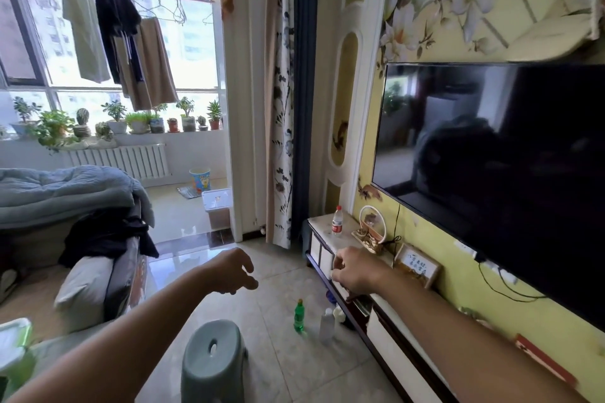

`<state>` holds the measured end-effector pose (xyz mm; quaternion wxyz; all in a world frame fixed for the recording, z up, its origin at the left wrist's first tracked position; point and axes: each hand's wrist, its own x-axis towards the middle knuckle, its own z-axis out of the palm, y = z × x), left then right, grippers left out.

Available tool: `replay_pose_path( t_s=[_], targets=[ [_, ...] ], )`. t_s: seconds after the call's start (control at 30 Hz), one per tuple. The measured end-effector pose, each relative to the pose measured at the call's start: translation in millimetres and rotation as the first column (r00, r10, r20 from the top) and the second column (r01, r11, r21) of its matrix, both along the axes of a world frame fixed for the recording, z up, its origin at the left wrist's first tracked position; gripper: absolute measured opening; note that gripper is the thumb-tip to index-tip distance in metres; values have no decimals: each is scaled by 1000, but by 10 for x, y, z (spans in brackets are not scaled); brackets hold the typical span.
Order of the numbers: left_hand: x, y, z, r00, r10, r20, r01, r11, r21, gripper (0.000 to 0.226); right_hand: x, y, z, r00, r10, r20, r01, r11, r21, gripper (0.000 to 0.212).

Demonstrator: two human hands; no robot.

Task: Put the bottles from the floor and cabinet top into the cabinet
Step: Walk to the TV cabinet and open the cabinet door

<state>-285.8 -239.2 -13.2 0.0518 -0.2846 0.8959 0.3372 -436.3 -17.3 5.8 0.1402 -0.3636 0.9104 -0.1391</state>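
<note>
A low white cabinet (389, 334) with dark trim runs along the right wall under the television. A clear bottle with a red cap and red label (337, 221) stands upright on the cabinet's far end. On the floor in front of the cabinet stand a green bottle (299, 317) and a clear bottle (326, 324), with a small white thing (339, 313) beside them. My right hand (355, 268) reaches to the cabinet's front edge, fingers curled there; whether it grips anything is hidden. My left hand (234, 270) hovers over the floor, fingers loosely apart, holding nothing.
A grey plastic stool (212, 360) stands on the tiled floor just in front of me. A sofa (82, 271) with a blanket and dark clothes fills the left. A gold ornament (371, 232) and a framed sign (415, 267) sit on the cabinet top. A doorway leads to a balcony.
</note>
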Motion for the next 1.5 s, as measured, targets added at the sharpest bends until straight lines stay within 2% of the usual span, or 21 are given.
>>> replay_pose_path(
  t_s=[0.3,0.57,0.7,0.8,0.87,1.03,1.13,1.23,1.4,1.5],
  targets=[
    [-720,-720,-196,999,6,46,-6,1000,-1,40,-819,-724,-188,1000,2,6,-3,999,51,28],
    [-1852,-1359,-339,997,16,79,-18,1000,21,41,-1937,-1349,-396,999,-7,32,5,999,51,33],
    [-2364,-1634,-409,999,16,51,-16,1000,5,38,-2429,-1655,-466,999,0,34,-2,999,50,24],
    [-2681,-1863,-524,995,-8,104,5,1000,30,39,-2692,-1892,-574,999,-9,45,6,998,68,32],
    [-2918,-2062,-604,992,-12,123,7,999,46,40,-2884,-2065,-663,999,-7,52,3,997,73,29],
    [-3577,-2559,-723,988,-71,141,61,996,71,40,-3372,-2538,-797,998,-30,60,24,994,106,26],
    [-3970,-2875,-732,987,-102,128,93,993,69,39,-3678,-2832,-827,995,-67,77,58,991,118,17],
    [-4339,-3164,-698,978,-151,147,141,987,80,40,-3964,-3103,-826,989,-119,87,106,985,138,19],
    [-4971,-3557,-699,976,-193,97,191,981,32,34,-4423,-3454,-873,979,-181,99,166,976,140,26],
    [-5356,-3715,-760,970,-227,93,225,974,32,33,-4729,-3621,-926,974,-201,106,185,973,141,21]
  ],
)
